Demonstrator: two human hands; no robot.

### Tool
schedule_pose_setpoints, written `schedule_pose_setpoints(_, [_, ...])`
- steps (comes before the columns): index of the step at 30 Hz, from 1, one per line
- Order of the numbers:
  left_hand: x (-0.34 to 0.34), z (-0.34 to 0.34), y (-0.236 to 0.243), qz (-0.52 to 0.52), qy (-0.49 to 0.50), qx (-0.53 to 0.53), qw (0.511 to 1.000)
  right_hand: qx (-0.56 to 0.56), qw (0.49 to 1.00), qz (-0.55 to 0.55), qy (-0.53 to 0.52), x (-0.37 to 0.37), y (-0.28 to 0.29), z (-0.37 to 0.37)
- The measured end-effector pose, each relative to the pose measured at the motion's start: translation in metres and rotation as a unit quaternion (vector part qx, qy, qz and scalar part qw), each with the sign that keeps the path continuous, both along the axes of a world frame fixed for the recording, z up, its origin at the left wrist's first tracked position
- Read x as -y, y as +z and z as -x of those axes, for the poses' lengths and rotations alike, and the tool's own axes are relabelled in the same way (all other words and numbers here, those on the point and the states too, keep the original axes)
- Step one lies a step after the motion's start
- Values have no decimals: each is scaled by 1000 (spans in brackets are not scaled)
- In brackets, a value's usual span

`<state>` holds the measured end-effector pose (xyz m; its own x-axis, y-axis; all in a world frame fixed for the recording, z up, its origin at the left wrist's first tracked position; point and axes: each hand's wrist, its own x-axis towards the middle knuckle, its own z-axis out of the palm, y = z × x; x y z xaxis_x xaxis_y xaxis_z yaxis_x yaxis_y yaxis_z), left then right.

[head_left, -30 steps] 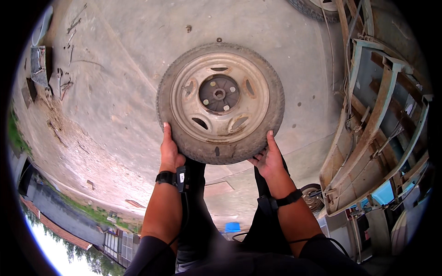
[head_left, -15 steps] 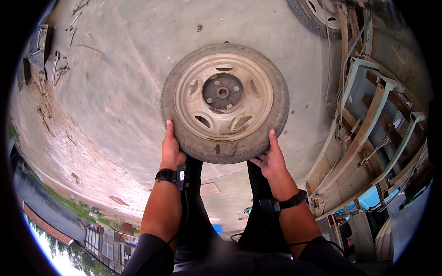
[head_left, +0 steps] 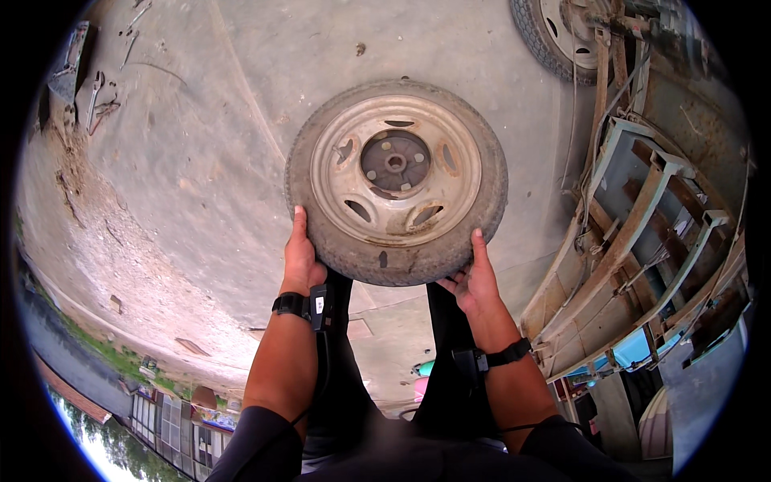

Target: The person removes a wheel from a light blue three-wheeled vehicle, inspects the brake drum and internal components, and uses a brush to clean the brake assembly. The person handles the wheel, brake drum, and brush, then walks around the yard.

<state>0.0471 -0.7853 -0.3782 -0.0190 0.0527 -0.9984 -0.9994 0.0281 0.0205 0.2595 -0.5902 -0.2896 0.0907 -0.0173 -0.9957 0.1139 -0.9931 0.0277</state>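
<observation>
A worn wheel [head_left: 396,181], a dusty tyre on a rusty, pale steel rim, sits at the middle of the view, held out in front of the person above the concrete floor [head_left: 201,161]. The rim's face is turned toward the camera: a dark hub with several bolt holes at the centre and oval slots around it. The tyre tread is grey with dirt and scuffed along its lower edge.

2 hands carry it from below. The left hand [head_left: 301,259] lies flat against the tyre's lower left side, fingers pointing up along the tread; its grip is closed on the wheel. The right hand [head_left: 474,279] cups the lower right edge, thumb up along the tread and fingers curled under, grip likewise closed on the wheel. Each wrist wears a dark band, and a small black device sits by the left wrist.

Under the wheel, the person's dark-clad legs stand on the floor. To the right a weathered metal and wood vehicle frame [head_left: 642,225] runs along the edge, with a second wheel [head_left: 558,36] mounted at its upper end. Far left, a few tools [head_left: 96,96] lie scattered on the concrete.
</observation>
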Motion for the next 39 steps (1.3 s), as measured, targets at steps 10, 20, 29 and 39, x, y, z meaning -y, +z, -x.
schedule_pose_setpoints(10, [6, 2, -2, -7, 20, 12, 1000, 34, 999, 0, 13, 0, 5, 9])
schedule_pose_setpoints(20, [0, -1, 8, -4, 11, 10, 1000, 28, 999, -9, 12, -3, 9, 18])
schedule_pose_setpoints(29, [5, -5, 8, -22, 16, 8, 1000, 33, 999, -12, 21, -1, 13, 22])
schedule_pose_setpoints(39, [6, -8, 10, -22, 16, 14, 1000, 34, 999, -17, 11, 2, 12, 22])
